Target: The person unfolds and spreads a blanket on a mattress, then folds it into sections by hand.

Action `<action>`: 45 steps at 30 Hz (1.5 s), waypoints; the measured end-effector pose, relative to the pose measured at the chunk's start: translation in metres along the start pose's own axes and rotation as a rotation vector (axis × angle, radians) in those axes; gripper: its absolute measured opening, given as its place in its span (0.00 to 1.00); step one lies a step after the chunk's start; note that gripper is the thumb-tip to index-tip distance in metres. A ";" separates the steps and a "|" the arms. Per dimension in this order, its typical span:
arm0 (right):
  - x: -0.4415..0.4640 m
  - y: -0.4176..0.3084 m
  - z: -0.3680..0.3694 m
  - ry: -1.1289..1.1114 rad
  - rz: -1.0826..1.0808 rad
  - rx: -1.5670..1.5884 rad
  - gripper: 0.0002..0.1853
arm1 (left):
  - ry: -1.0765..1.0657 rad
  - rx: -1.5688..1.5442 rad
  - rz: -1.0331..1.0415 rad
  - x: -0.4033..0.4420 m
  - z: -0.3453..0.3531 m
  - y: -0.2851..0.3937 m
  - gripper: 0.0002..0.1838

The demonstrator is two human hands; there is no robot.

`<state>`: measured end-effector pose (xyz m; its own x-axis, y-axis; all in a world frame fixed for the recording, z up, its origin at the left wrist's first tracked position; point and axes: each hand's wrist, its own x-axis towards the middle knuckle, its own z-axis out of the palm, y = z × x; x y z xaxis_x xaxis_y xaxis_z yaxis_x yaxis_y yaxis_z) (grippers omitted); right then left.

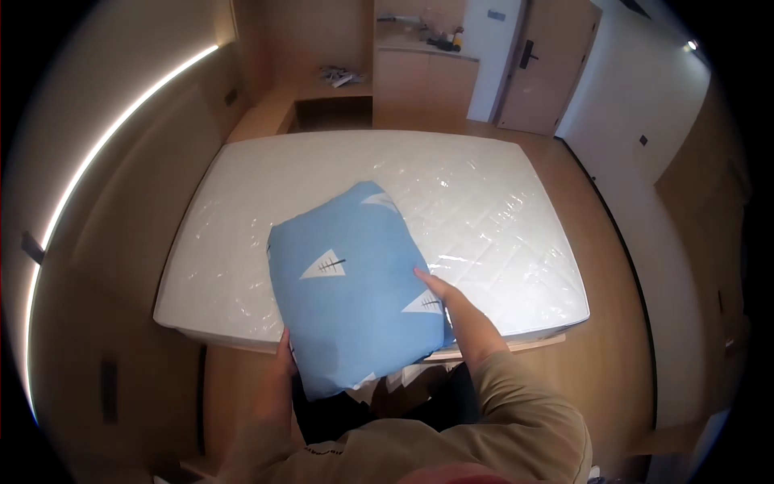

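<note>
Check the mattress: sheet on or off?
Off, as far as it shows: the mattress's white quilted top is visible, glossy as if under clear plastic. Beneath the blue bundle, I cannot tell.

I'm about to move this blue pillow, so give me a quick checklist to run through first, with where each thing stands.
1. Left hand on one side of the blue pillow: ok.
2. Right hand on the opposite side: ok.
3. Face with the white tree prints turned up towards you: ok.
4. Whole pillow over the mattress: not ok, its near end hangs past the near edge.
5. Mattress free of plastic: not ok, it looks covered in shiny film.
6. Underside clear of the mattress: cannot tell, it's hidden.
</note>
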<state>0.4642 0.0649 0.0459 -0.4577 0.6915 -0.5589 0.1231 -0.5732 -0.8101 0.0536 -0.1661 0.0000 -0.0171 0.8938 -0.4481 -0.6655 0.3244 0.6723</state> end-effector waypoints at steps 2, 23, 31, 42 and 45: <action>0.006 0.005 0.000 0.024 0.003 -0.038 0.46 | -0.011 -0.004 0.006 0.001 0.001 0.000 0.40; -0.065 0.011 -0.075 0.474 -0.057 0.033 0.36 | -0.235 0.103 0.190 0.040 0.168 0.028 0.26; -0.086 0.006 -0.169 0.361 -0.360 0.343 0.41 | -0.367 0.112 -0.006 0.125 0.222 0.015 0.34; -0.037 0.021 -0.193 0.586 0.062 -0.429 0.52 | -0.050 0.600 0.212 0.154 0.196 -0.063 0.40; -0.032 0.029 -0.196 0.655 0.020 -0.584 0.55 | -0.096 0.576 0.228 0.148 0.194 -0.066 0.41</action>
<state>0.6551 0.1125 0.0057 0.1252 0.8997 -0.4181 0.6386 -0.3956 -0.6601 0.2397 0.0050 0.0036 -0.0261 0.9753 -0.2192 -0.1437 0.2134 0.9663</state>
